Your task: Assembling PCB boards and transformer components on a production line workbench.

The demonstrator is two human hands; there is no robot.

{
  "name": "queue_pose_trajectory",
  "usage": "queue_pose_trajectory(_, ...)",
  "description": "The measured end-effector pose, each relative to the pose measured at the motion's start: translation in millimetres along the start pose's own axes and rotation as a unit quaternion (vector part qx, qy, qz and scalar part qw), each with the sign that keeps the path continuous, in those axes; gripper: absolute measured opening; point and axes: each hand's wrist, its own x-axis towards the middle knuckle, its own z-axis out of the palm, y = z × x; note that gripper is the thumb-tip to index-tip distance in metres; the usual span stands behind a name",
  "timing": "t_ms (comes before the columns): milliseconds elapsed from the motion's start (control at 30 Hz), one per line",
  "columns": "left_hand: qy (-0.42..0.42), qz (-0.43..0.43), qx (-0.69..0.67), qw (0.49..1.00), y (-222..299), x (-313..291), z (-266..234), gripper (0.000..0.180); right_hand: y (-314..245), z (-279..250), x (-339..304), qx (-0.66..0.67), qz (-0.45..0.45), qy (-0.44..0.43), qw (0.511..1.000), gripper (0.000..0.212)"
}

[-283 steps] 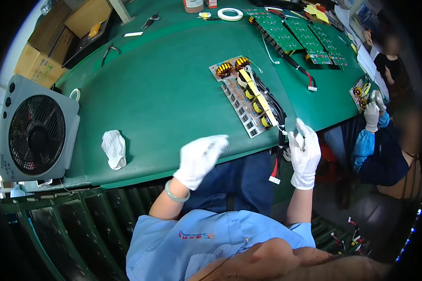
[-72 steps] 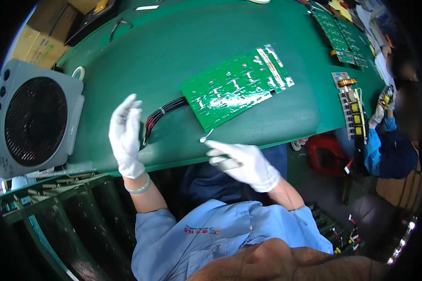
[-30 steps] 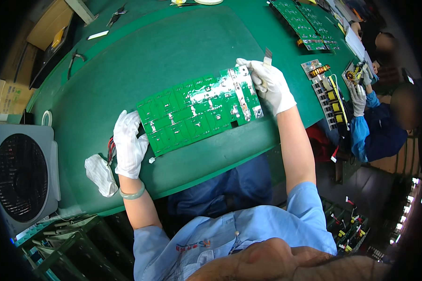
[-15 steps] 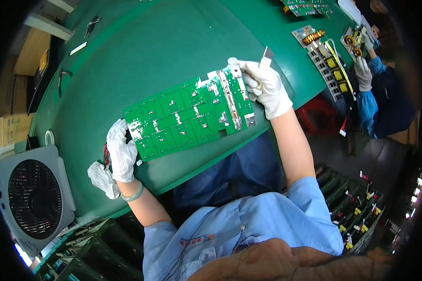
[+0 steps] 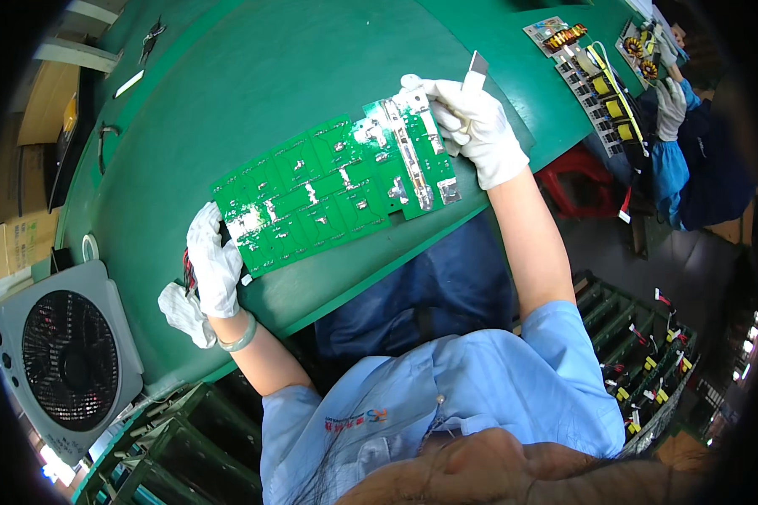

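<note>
A long green circuit board (image 5: pixel 328 181), its soldered side facing up, spans the space between my two gloved hands over the green table. My left hand (image 5: pixel 213 263) grips the board's left end, its fingers curled round the edge. At the upper right corner, my right hand (image 5: pixel 473 124) holds the other end. A small flat blade-like tool (image 5: pixel 476 71) with a pale handle sticks up from between the right fingers. Red and black wires (image 5: pixel 189 271) show beside my left hand. The board's underside is hidden.
A grey box fan (image 5: pixel 66 358) stands at the left by the table (image 5: pixel 312 67). A white glove (image 5: pixel 185 315) lies by my left wrist. At the far right, a co-worker's gloved hand (image 5: pixel 670 109) is near another board (image 5: pixel 594 93) with yellow parts. Green racks (image 5: pixel 202 429) stand below.
The board has shifted slightly up and left in view, still held by both hands. The co-worker's hand has moved a little.
</note>
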Motion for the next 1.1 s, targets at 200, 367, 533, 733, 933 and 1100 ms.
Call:
queue_pose_trajectory(200,-0.010,-0.008,0.011,1.000,-6.1,-4.2,1.3,0.041,2.1,-3.1,2.2,-0.004,-0.015,-0.022,1.000,0.043)
queue_pose_trajectory(367,-0.015,-0.007,0.020,1.000,-4.4,-2.8,-0.1,0.043,11.9,-14.6,5.9,0.024,-0.044,-0.041,0.998,0.034)
queue_pose_trajectory(533,-0.004,-0.007,0.020,1.000,-1.7,-4.8,0.1,0.043,8.6,-11.6,2.0,0.060,-0.038,-0.052,0.996,0.029)
queue_pose_trajectory(733,0.003,-0.027,0.009,1.000,2.6,-4.2,0.3,0.042,8.7,-6.3,3.2,0.001,-0.049,-0.004,0.999,0.029)
queue_pose_trajectory(933,-0.013,-0.033,0.007,0.999,11.0,-0.6,-0.1,0.040,-1.6,2.2,-2.0,-0.040,-0.021,0.034,0.998,0.036)
queue_pose_trajectory(1100,0.018,0.002,0.004,1.000,20.5,-4.5,1.8,0.045,1.8,1.0,-1.1,0.011,-0.044,0.024,0.999,0.039)
